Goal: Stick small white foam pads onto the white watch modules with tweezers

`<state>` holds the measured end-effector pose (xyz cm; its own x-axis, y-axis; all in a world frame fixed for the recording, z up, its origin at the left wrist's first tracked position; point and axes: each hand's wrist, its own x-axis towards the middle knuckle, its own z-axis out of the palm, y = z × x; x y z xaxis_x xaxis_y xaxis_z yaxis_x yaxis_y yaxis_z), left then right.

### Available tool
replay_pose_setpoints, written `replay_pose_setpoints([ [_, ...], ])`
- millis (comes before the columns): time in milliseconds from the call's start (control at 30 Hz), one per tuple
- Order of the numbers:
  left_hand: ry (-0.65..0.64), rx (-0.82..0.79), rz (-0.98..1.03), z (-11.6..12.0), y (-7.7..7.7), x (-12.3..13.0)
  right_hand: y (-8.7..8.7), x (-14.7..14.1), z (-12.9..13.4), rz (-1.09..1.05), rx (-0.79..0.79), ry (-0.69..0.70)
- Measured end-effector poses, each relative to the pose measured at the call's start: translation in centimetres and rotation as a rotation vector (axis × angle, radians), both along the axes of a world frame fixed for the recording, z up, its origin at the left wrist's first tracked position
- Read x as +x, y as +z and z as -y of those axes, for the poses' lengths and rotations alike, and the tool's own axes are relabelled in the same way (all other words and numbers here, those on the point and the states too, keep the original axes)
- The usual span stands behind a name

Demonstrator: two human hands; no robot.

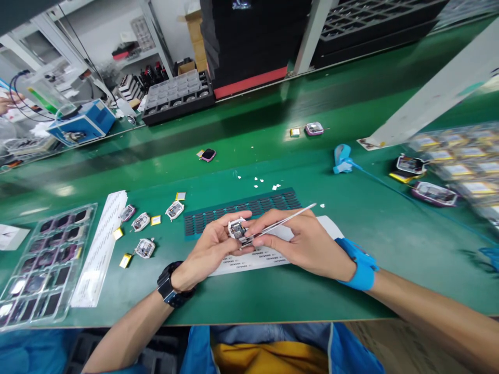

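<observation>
Between its thumb and fingers my left hand [216,244] holds a white smartwatch case [237,228], its inner electronics facing up. My right hand [300,236] pinches a pair of metal tweezers [290,216], whose tips reach the case's lower right side; the fingers partly hide the exact contact. Under both hands lies a white printed label sheet [244,264]. Just behind them is a dark green sheet with rows of small black strips [241,208]. Several open watch cases, such as this white one [175,210], lie to the left with small yellow-edged batteries [125,260].
A clear tray of watch parts [47,259] stands at the left beside a white paper strip [99,249]. Trays of batteries [463,156] sit at the right. A blue cord [393,187] crosses the right side. A white post [436,88] rises behind it. Small white scraps [256,183] lie ahead.
</observation>
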<state>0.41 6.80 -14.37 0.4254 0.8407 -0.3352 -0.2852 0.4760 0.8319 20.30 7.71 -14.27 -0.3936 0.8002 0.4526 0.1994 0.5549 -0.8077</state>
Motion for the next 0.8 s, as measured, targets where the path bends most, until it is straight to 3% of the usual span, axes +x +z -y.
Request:
replay_pose_setpoints([
  [167,0.006,0.001,0.010,0.13,0.28,-0.06,0.36,0.43,0.00,-0.079,-0.073,0.027],
  [500,-0.002,-0.010,0.017,0.20,0.24,-0.04,0.13,0.68,0.02,-0.070,-0.068,0.057],
  [800,0.011,-0.026,0.038,0.19,0.42,-0.04,-0.21,0.97,-0.02,-0.026,0.025,0.103],
])
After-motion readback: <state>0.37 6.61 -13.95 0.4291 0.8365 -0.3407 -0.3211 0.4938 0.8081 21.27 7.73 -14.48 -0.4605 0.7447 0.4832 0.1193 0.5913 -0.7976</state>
